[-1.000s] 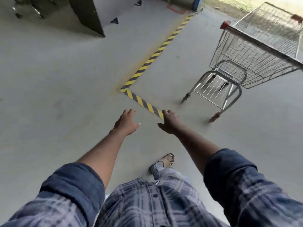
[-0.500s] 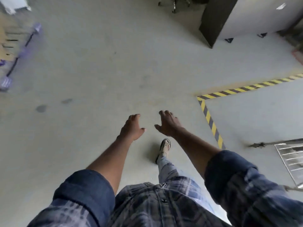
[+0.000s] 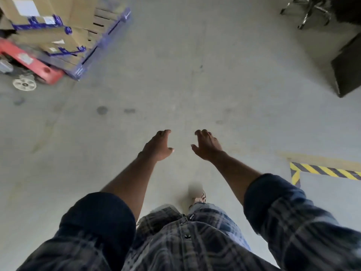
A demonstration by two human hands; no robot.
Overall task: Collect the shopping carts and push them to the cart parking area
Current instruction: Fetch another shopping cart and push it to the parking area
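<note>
left hand [image 3: 157, 146] and right hand [image 3: 208, 146] outstretched, loosely curled, over concrete floor [image 3: 185, 85]

I see one corner of what looks like the parking area [image 3: 332, 194], low at the right edge. A tape line [image 3: 324, 170] with yellow and black stripes marks it on the grey floor. One long strip runs off to the right. A short strip runs down from the corner toward me. The floor inside looks a bit paler.
</note>
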